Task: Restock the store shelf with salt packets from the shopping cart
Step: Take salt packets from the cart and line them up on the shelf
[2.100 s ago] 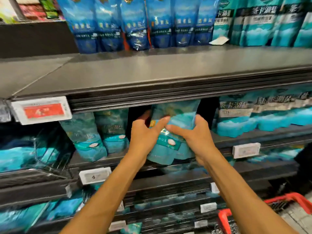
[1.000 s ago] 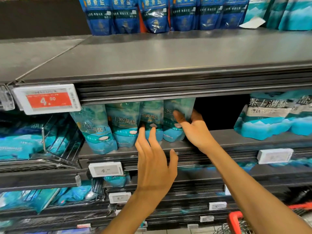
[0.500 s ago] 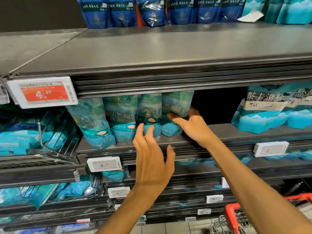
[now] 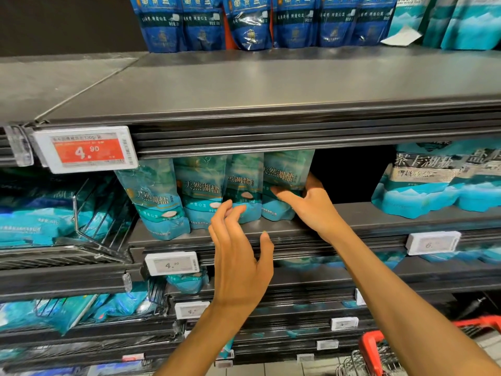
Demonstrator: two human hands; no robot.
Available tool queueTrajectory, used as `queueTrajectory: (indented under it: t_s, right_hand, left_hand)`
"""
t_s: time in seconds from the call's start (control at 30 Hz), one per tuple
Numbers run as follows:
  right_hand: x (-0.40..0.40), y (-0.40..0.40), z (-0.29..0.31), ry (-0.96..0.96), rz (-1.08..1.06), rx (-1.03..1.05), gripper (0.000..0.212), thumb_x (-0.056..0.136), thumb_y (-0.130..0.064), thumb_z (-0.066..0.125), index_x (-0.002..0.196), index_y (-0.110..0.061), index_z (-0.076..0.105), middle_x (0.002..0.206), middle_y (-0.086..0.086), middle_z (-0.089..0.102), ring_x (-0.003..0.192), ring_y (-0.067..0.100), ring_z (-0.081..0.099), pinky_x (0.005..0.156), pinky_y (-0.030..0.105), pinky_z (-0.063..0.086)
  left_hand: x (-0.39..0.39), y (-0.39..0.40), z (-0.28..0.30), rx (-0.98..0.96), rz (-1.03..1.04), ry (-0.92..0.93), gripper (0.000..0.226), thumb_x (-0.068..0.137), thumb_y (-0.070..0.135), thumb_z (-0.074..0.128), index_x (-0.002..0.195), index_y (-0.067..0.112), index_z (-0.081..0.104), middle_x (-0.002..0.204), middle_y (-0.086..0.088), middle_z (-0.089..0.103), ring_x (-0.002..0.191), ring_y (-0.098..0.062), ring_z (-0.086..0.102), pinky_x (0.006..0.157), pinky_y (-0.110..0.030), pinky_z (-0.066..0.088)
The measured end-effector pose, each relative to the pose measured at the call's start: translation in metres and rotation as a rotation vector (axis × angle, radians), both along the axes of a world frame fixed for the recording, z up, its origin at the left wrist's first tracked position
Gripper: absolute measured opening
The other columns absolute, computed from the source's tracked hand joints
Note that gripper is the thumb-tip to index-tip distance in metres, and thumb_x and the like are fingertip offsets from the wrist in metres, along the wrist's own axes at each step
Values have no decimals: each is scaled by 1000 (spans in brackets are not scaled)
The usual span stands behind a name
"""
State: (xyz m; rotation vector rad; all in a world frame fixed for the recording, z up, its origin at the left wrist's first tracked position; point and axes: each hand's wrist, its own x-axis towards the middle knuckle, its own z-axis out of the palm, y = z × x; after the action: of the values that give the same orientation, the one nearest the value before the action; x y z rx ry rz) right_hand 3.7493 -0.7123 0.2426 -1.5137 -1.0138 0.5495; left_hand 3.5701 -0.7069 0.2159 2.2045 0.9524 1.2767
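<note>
Four teal plastic salt packets (image 4: 238,185) stand upright in a row on the dark grey metal shelf (image 4: 366,213), under the shelf above. The right hand (image 4: 311,204) grips the rightmost teal packet (image 4: 287,175), thumb across its front, fingers behind its right edge. The left hand (image 4: 238,261) hovers in front of the row, fingers spread and relaxed, holding nothing. A red-and-white price tag (image 4: 86,150) hangs upper left. The red-rimmed wire shopping cart (image 4: 379,351) sits lower right.

Single head-worn wide-angle view, close to the shelf (image 4: 271,229), facing forward and slightly down.
</note>
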Motion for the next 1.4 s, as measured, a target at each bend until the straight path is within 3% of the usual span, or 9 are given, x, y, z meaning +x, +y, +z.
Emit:
queueTrajectory:
  t_s: [0.17,0.37,0.5,0.6,0.67,0.9,1.17,1.3,1.4]
  right_hand:
    - [1,1,-4,-47,-4,34,41,79,-22,81,109,-37,57,95,-28,67,93,-12,64,72,7,51]
    - [-1,-4,-2,-89,5,63,51,79,-23,82,121,-28,53,108,-22,65,101,-9,63,79,10,52]
    - [-1,-24,2,-149,-20,55,53,80,-32,81,122,-22,51,113,-13,65,106,-2,63,83,19,55]
    - [0,-52,-1,-212,-102,-4,68,74,-56,75,119,-12,50,112,4,63,106,15,61,89,36,55]
    - [-1,-73,-3,-222,-144,53,74,72,-58,72,127,-15,47,113,-1,62,110,11,60,91,34,52]
    - [7,-170,-23,-214,-466,221,33,93,-26,65,121,-11,59,104,1,67,102,19,65,92,32,52]
    - [22,-331,-101,-9,-1025,75,8,90,-29,63,87,-23,68,76,-2,67,69,23,63,68,34,51]
    - [31,-427,-167,191,-1361,21,18,95,-17,63,81,-27,64,67,-17,69,58,-8,59,61,11,47]
    - [33,-493,-225,338,-1525,-63,20,101,-13,55,83,-15,63,67,-4,66,57,4,59,60,31,49]
  left_hand:
    - [-2,-1,0,-27,-24,-35,50,89,36,49,133,16,38,144,-2,29,134,-12,29,105,-3,20]
    - [-2,-5,1,-36,-61,-99,42,90,32,49,128,16,41,131,-2,38,122,-17,42,100,-29,42]
    - [4,-10,0,-13,-145,-173,26,91,28,49,115,20,44,111,4,40,94,-10,46,83,-17,41]
    - [15,-20,-6,-45,-259,-178,20,92,27,50,110,29,42,104,11,41,88,-9,47,81,-13,39]
    - [24,-29,-10,-69,-341,-164,20,92,27,50,110,31,42,103,11,43,87,-9,48,80,-13,39]
    - [76,-78,-26,-124,-655,-101,17,92,24,50,106,30,43,98,5,49,86,-13,51,75,-17,42]
    - [147,-184,-84,-351,-1028,173,6,94,20,53,99,24,51,82,9,55,67,-8,53,63,-18,42]
    - [183,-259,-140,-364,-1248,467,8,93,20,55,101,22,54,71,16,51,59,2,51,61,-13,38]
    - [212,-314,-194,-456,-1357,709,15,93,13,58,96,26,51,80,15,55,69,8,58,61,-5,38]
